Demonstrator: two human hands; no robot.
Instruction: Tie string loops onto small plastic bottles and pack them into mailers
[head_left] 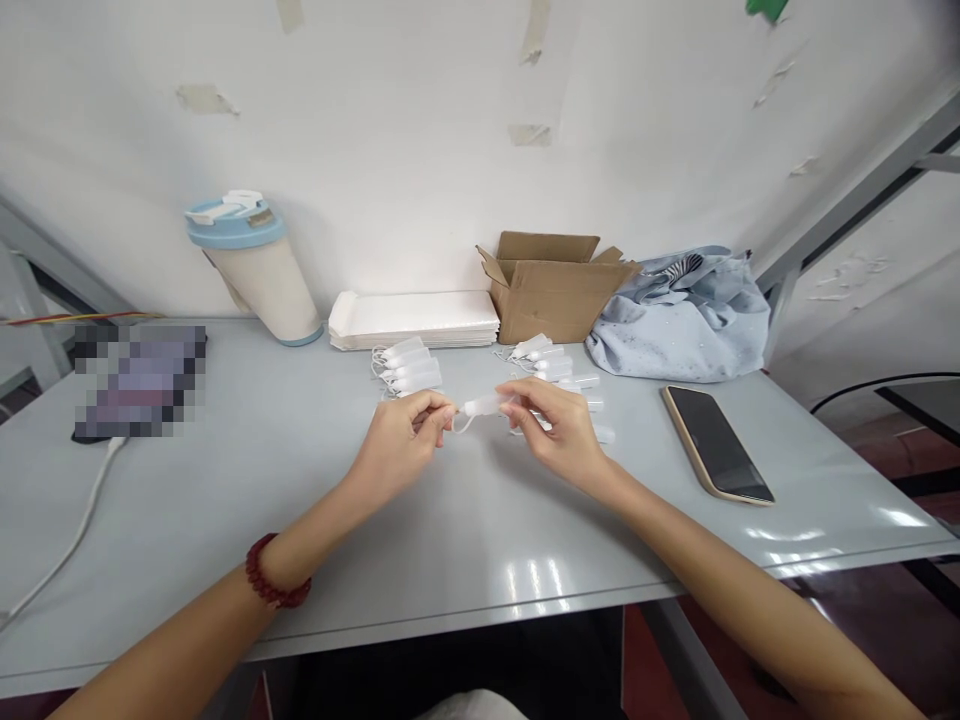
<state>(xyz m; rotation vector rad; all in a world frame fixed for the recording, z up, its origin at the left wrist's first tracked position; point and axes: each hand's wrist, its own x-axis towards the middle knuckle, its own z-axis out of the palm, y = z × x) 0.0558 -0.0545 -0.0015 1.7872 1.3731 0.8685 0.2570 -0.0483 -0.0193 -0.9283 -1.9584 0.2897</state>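
Note:
Between my hands, above the middle of the table, is a small translucent white tube (482,405) with a thin white cord loop at its left end. My left hand (401,435) pinches the cord end. The other end of the tube sits between the thumb and fingers of my right hand (559,430). Just beyond my left hand lies a row of similar tubes (412,366) with their cords to the left. A second group of corded tubes (551,362) lies behind my right hand, which partly hides it.
Against the wall stand a cream tumbler (266,285) with a blue lid, a stack of white envelopes (420,315), an open cardboard box (559,300) and a light blue cloth bag (682,320). A phone (716,443) lies on the right, a cabled, blurred device (142,385) on the left.

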